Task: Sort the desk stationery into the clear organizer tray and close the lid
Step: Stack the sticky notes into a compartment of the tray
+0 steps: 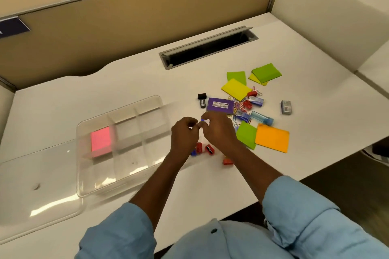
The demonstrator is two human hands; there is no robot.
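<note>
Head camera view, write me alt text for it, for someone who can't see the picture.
A person's left hand and right hand meet over a white desk, the right pinching a small blue item. To their left sits a clear organizer tray, lid open, holding a pink sticky pad; to their right lie loose sticky notes, paper clips and a purple box.

White desk (126, 82) carries clear organizer tray (134, 102) left, lid (37, 185) flat beside it, orange pad (272, 137), purple box (220, 105), paper clips (240, 108), grey box (286, 107) scattered right.
</note>
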